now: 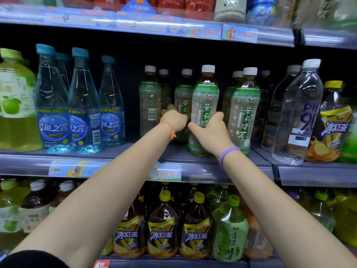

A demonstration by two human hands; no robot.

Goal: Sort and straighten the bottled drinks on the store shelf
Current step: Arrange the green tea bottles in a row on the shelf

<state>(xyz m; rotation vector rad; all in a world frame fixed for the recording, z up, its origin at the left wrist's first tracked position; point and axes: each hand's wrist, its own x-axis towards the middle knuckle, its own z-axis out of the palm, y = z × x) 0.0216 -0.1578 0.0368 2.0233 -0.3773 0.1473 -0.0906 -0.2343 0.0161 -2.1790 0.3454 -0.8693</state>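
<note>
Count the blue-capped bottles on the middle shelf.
4: front left, one behind it, front middle, right. More may be hidden behind.

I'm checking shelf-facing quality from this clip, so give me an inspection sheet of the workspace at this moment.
Surface: middle shelf, grey, price tags on its front edge.
Job's things: green-label tea bottles, white caps; one front tea bottle gripped; another shows its barcode side.
Clutter: clear water bottle and blue bottles flank the teas.
Grippers: left hand reaches around a rear tea bottle; right hand grips the front one.
Cables: nothing seen.
Surroundings: iced tea bottles below; more drinks above.
</note>
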